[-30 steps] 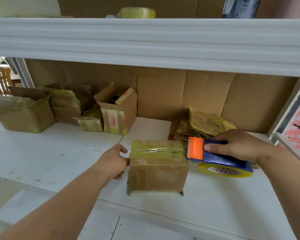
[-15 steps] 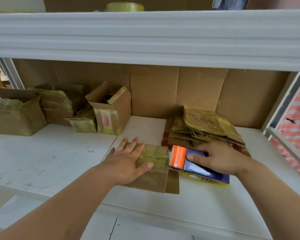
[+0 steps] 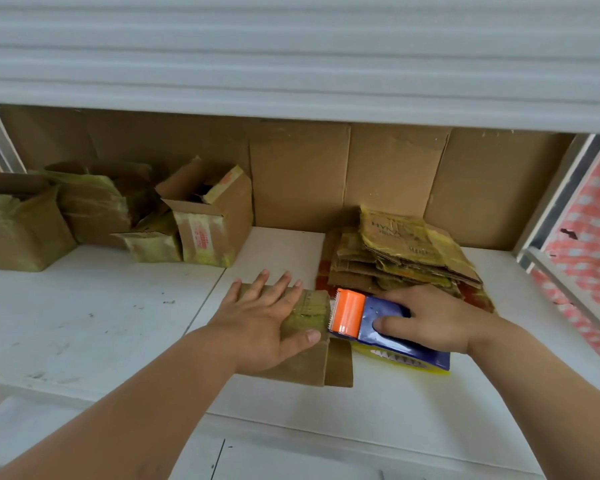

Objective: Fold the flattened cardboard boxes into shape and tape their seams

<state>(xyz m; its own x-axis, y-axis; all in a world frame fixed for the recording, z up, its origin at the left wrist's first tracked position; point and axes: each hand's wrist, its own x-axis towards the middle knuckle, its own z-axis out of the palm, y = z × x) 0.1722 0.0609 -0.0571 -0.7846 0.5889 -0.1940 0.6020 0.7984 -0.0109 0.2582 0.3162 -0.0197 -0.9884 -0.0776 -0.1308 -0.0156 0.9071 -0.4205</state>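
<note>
A small cardboard box [image 3: 309, 362] stands on the white shelf [image 3: 84, 323], its top covered in yellowish tape. My left hand [image 3: 260, 323] lies flat on the box top with fingers spread, pressing down. My right hand [image 3: 437, 320] grips a blue tape dispenser [image 3: 388, 327] with an orange roller, whose toothed edge touches the box's right top edge. A yellow tape roll shows under the dispenser. A stack of flattened cardboard boxes [image 3: 395, 258] lies just behind my right hand.
Several folded, taped boxes [image 3: 205, 220] stand at the back left of the shelf. Cardboard sheets [image 3: 326, 174] line the back wall. An upper white shelf edge [image 3: 291, 57] hangs overhead. A metal upright [image 3: 551, 209] and red patterned cloth bound the right side.
My left hand moved from the box's left side onto its top and now presses flat. The dispenser has come down to the box's right top edge. The camera has tilted downward.
</note>
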